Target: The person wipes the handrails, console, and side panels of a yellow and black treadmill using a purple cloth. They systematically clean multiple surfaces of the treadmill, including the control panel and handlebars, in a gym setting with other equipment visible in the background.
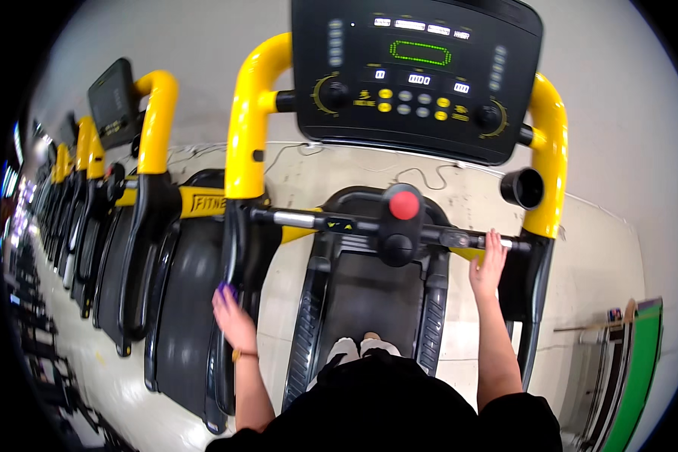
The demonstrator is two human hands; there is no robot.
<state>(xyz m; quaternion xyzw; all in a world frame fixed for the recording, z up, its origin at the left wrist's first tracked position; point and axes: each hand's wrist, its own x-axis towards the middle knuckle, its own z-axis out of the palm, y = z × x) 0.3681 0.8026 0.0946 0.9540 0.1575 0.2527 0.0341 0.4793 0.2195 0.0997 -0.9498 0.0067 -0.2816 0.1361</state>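
A treadmill stands before me, its lit console (418, 79) at the top between yellow uprights (248, 118). Under my left hand (234, 319) a bit of purple cloth (226, 291) shows, against the black left side rail; a band is on that wrist. My right hand (489, 264) lies with fingers extended on the right end of the crossbar (361, 225), by its metal sensor plate. A red button (404, 205) sits at the bar's middle. Below, my feet in light shoes or trousers are on the dark running belt (373, 299).
A row of similar treadmills (186, 294) runs off to the left. An empty black cup holder (522, 188) is fixed to the right upright. Cables (424, 175) lie on the floor by the wall. At the lower right stands a green-edged rack or board (635, 373).
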